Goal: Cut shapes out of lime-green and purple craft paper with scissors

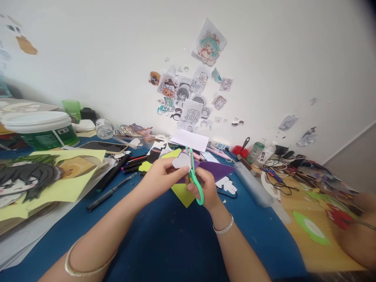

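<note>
My left hand (167, 172) pinches a small white piece of paper (181, 160) between thumb and fingers. In my right hand (205, 184) is a pair of green-handled scissors (198, 192), blades pointing away from me and up against the paper's right edge. I cannot tell whether the blades are cutting into it. A purple sheet (217, 171) lies behind and to the right of my right hand. Below both hands a yellow-green sheet (185, 195) rests on the blue mat (164, 235).
Several pens (110, 192) and a phone (102, 147) lie left, near a white-lidded tub (38, 129) and a drawing on yellow paper (79, 176). Bottles (266, 153) stand back right. Another person's hand (358, 239) is at the right edge beside green paper (310, 228).
</note>
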